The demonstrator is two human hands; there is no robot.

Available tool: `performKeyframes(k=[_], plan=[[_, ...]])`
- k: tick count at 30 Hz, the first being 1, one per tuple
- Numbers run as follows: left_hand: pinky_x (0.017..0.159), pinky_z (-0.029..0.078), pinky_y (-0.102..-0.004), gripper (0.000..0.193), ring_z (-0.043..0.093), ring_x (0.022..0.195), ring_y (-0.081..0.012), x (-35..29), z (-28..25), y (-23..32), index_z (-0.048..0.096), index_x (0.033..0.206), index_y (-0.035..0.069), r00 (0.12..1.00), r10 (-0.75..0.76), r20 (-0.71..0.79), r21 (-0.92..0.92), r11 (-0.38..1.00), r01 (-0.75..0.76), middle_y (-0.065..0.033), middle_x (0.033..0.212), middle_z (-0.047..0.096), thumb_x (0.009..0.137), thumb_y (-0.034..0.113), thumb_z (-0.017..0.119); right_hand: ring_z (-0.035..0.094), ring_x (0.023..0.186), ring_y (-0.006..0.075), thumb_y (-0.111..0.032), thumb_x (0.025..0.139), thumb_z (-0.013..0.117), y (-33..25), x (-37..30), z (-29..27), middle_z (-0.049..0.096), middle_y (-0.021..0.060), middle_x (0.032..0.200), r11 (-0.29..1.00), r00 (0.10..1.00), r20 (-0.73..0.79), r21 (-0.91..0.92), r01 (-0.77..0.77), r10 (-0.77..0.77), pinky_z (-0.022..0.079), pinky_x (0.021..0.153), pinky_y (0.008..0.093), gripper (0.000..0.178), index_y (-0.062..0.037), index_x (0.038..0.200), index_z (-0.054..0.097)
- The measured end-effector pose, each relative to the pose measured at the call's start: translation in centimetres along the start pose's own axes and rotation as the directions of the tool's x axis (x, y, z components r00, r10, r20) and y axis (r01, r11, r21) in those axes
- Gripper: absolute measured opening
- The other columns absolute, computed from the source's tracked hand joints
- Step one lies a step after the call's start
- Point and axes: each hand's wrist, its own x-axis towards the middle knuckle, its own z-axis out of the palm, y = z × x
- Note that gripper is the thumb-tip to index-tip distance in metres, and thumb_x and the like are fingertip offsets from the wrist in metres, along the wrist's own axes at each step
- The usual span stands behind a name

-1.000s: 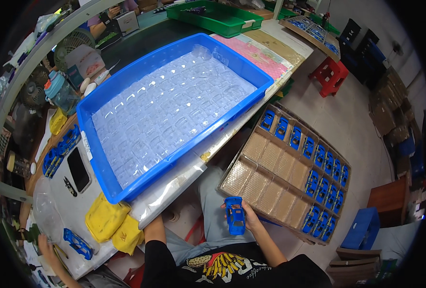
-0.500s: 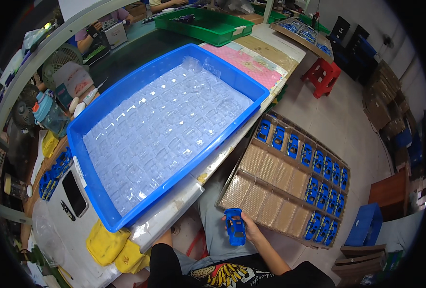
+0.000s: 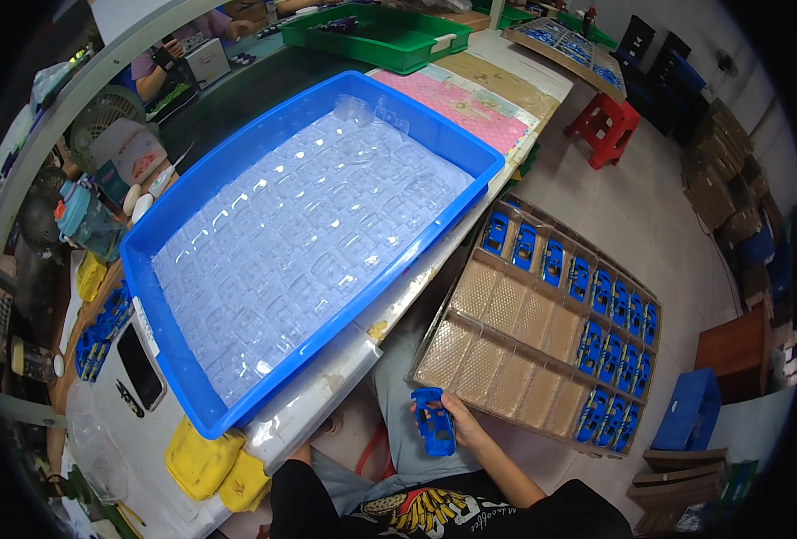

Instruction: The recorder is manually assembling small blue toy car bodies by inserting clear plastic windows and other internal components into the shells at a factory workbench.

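Observation:
A blue toy car body shell with window cut-outs is in my right hand, fingers wrapped around its side, above my lap. My left forearm passes beneath the table's edge, and that hand is hidden. To the right of my right hand lies a brown compartment tray. Similar blue car shells fill its far row and right-hand cells, while several nearer cells show bare lining. On the table stands a large blue bin, holding clear moulded plastic pieces.
A phone, small black snips and yellow cloth bundles lie left of the bin. More blue shells sit near the table's left side. A green tray is at the back. A red stool stands on the floor.
The car shell has turned slightly in my right hand and shifted a little left. My left forearm stays under the table edge. The whole view has shifted slightly.

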Motion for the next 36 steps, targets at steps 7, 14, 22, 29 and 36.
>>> performKeyframes(k=[7, 14, 22, 29, 36], plan=[[0.086, 0.039, -0.0363, 0.033, 0.049, 0.099, -0.0287, 0.5, 1.8, -0.5, 0.050, 0.105, 0.000, 0.998, 0.022, 0.060, 0.028, 0.999, -0.024, -0.0170, 0.106, 0.052, 0.077, 0.018, 0.052, 0.058, 0.081, 0.0212, -0.049, 0.085, 0.036, 0.1, -0.7, 1.2, 0.055, 0.0139, 0.097, 0.999, 0.999, -0.046, -0.041, 0.023, -0.025, 0.050, 0.067, 0.0314, 0.055, -0.0010, 0.111, 0.044], [0.087, 0.038, -0.0369, 0.033, 0.049, 0.099, -0.0298, 0.5, 3.2, -0.9, 0.051, 0.104, 0.000, 0.995, 0.051, 0.089, 0.069, 0.996, -0.058, -0.0180, 0.106, 0.052, 0.078, 0.019, 0.051, 0.058, 0.081, 0.0250, -0.048, 0.085, 0.032, 0.9, -3.3, 3.0, 0.056, 0.0163, 0.096, 0.989, 0.975, -0.198, 0.130, -0.075, 0.100, 0.048, 0.070, 0.0343, 0.055, 0.0002, 0.109, 0.046], [0.087, 0.038, -0.0377, 0.033, 0.049, 0.100, -0.0311, -0.3, 4.3, -0.1, 0.051, 0.104, 0.000, 0.972, 0.142, 0.188, 0.147, 0.974, -0.171, -0.0191, 0.106, 0.052, 0.079, 0.020, 0.050, 0.055, 0.087, 0.0330, -0.032, 0.080, 0.032, 3.5, -6.9, 2.8, 0.053, 0.0229, 0.101, 0.969, 0.976, -0.186, 0.237, -0.068, 0.114, 0.044, 0.077, 0.0378, 0.045, 0.0026, 0.106, 0.046], [0.077, 0.041, -0.0375, 0.020, 0.053, 0.087, -0.0315, -13.7, -0.5, 6.0, 0.057, 0.088, 0.001, 0.475, 0.419, 0.774, 0.032, 0.723, -0.690, -0.0175, 0.089, 0.057, 0.075, 0.015, 0.052, 0.054, 0.084, 0.0280, -0.043, 0.086, 0.031, 4.8, -9.8, 2.7, 0.052, 0.0210, 0.101, 0.861, 0.995, -0.026, 0.505, -0.068, 0.093, 0.046, 0.072, 0.0342, 0.051, -0.0009, 0.113, 0.042], [0.069, 0.040, -0.0353, 0.010, 0.054, 0.074, -0.0284, -13.9, -8.8, 20.8, 0.054, 0.079, 0.001, 0.650, 0.729, 0.213, 0.051, 0.656, -0.753, -0.0129, 0.078, 0.057, 0.069, 0.003, 0.056, 0.052, 0.083, 0.0308, -0.041, 0.083, 0.033, 4.6, -12.1, 4.5, 0.051, 0.0223, 0.098, 0.690, 0.970, 0.231, 0.691, -0.214, 0.070, 0.045, 0.073, 0.0388, 0.049, -0.0032, 0.113, 0.043]])
